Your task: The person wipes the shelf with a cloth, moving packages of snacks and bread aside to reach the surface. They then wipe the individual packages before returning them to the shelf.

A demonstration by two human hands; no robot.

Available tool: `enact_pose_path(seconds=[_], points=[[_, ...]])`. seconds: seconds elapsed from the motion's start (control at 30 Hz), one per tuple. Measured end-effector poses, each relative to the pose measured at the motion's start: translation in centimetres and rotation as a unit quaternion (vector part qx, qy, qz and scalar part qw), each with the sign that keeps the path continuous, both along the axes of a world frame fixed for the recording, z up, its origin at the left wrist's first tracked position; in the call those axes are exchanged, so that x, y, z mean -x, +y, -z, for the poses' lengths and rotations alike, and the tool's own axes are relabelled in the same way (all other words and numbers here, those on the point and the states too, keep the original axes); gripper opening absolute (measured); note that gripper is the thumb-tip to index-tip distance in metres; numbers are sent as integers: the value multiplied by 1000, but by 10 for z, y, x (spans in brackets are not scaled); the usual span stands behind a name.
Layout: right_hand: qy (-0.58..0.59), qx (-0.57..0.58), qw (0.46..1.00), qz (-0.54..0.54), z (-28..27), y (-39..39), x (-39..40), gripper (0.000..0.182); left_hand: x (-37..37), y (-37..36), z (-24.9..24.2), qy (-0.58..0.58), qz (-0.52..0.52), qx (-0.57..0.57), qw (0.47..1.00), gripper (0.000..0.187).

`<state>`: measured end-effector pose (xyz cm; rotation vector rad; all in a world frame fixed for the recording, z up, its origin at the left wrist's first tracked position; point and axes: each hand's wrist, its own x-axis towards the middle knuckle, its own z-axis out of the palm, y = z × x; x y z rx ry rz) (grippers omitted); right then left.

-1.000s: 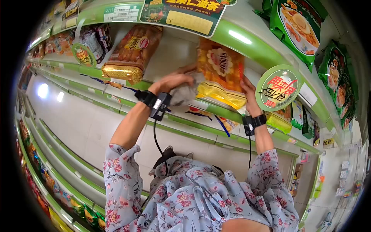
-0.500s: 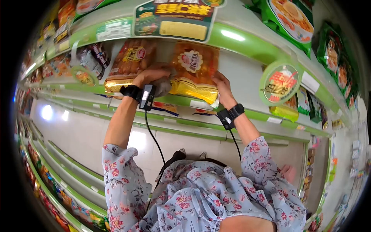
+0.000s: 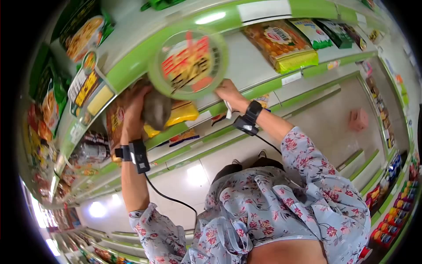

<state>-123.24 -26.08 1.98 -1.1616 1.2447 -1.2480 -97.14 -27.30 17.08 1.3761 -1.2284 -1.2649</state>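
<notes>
My left hand is closed on a grey cloth at the shelf, close to a brown package and a yellow-bottomed package. My right hand is at the shelf edge, just right of a round hanging sign. Its fingers are curled, their tips partly hidden, and a small white piece shows below them. What it grips is unclear. Each wrist wears a black strap with a small cabled device.
A brown and yellow package and green packets lie on the shelf to the right. Green bags stand upper left. Lower green-edged shelves run below my hands. A pink object is at the right.
The view has swung right, so the shelf goods appear further left. My right hand has left the yellow-bottomed package and is now beside the round sign. The grey cloth is still with my left hand.
</notes>
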Motion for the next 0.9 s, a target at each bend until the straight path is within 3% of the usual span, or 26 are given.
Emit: enact_pose_path(seconds=[0.03,0.1,0.17,0.2,0.27,0.3,0.4,0.5,0.53,0.6,0.67,0.77,0.83,0.9], points=[[19,-6,999,25,0,1,20,28,13,-6,9,85,31,-17,996,42],[25,-24,997,69,0,-3,61,26,38,-5,47,225,122,95,962,51],[-1,-52,993,104,8,-15,70,25,69,-13,51,-55,132,137,980,52],[7,-34,992,120,11,-17,76,24,90,-16,48,-196,134,157,959,52],[24,1,988,154,12,-21,92,22,116,-23,92,-427,135,213,868,55],[31,15,985,169,15,-22,97,21,116,-28,144,-516,135,244,810,58],[128,40,979,152,23,-18,98,16,105,-19,181,-625,246,189,717,73],[184,123,964,147,26,-11,84,10,47,-55,219,-572,336,255,703,76],[207,135,957,151,24,-10,81,9,46,-56,211,-635,285,134,705,77],[249,184,934,179,25,-11,77,4,27,-88,238,-699,224,85,674,79],[266,154,935,178,21,-9,73,5,76,-85,192,-648,92,-21,755,80],[283,117,937,170,20,-5,67,8,82,-127,213,-617,80,50,782,78],[275,117,940,167,24,-8,66,9,97,-164,218,-694,123,120,699,75],[284,105,937,171,24,-10,65,10,137,-183,191,-657,122,33,743,75]])
